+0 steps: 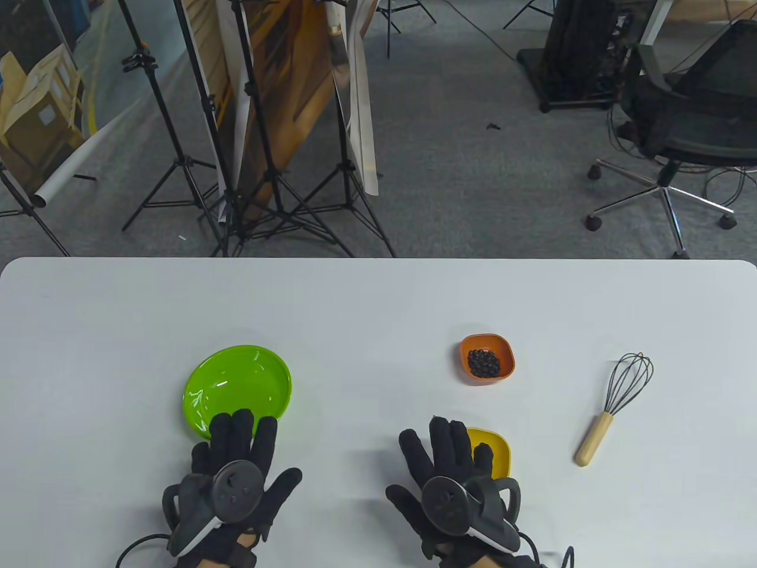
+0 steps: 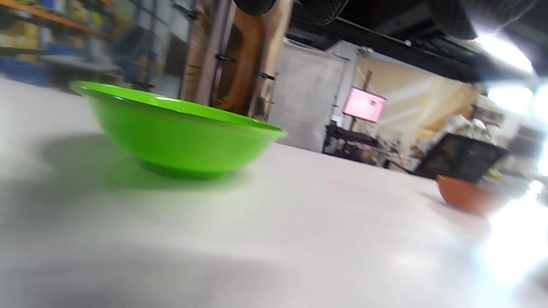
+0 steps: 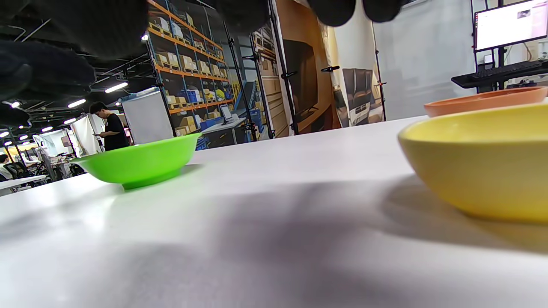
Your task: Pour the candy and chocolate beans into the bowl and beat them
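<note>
A green bowl (image 1: 239,387) sits on the white table (image 1: 378,307), left of centre, with nothing in it; it also shows as the green bowl (image 2: 180,132) and the green bowl (image 3: 137,164). My left hand (image 1: 239,467) lies flat just in front of it, fingers straight, their tips over its near rim. A small orange dish (image 1: 487,359) holds dark chocolate beans (image 1: 484,362). A small yellow dish (image 1: 494,448) is partly hidden under my right hand (image 1: 449,473), whose fingers are spread and straight; its contents are hidden. The yellow dish (image 3: 479,162) is close on the right.
A whisk (image 1: 615,405) with a wooden handle lies at the right of the table. Beyond the far table edge stand light stands (image 1: 260,177) and an office chair (image 1: 686,136). The orange dish (image 2: 466,196) shows far right in the left wrist view.
</note>
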Available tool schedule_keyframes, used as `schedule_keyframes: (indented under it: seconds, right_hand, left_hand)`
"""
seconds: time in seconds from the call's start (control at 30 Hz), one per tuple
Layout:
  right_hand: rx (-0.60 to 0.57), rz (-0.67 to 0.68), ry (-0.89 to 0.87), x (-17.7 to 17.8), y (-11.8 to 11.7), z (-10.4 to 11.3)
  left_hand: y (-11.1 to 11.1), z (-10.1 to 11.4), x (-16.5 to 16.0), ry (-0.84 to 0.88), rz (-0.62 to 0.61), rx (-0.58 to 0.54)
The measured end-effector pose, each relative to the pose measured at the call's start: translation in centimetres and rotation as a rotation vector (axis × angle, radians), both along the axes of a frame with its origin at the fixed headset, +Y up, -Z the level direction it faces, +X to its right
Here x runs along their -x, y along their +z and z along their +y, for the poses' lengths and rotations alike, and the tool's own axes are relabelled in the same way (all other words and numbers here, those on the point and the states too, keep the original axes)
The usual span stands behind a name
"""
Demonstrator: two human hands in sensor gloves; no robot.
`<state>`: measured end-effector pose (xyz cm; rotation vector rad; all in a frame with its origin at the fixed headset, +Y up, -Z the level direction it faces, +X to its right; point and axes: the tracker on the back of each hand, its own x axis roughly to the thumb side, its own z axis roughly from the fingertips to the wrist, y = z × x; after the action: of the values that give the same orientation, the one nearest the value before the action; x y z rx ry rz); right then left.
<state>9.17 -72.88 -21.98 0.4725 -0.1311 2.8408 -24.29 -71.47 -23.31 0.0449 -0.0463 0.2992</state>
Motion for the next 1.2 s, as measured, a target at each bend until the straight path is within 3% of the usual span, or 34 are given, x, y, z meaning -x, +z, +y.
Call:
schedule_keyframes:
  seconds: [0.2,0.47,0.9,1.2]
  right_hand:
    - [-0.002,-0.006,0.0,-0.3,0.0,0.1]
    - [0.006,-0.012,-0.035,-1.0,-0.1,0.3]
    - [0.016,-0.003,-0.051,-1.1,-0.1,0.3]
    - [0.023,-0.003,-0.063,-1.3,-0.1,0.3]
  left_hand:
    - [-4.3,0.6,4.5,-0.018,0.234,-0.031]
    - [-10.0,-0.9,10.2,-0.004,0.489,0.142]
    - [-12.7,-4.1,13.1,0.207,0.625,0.406]
    - [-13.2,-5.0,13.2,0.4,0.59,0.43]
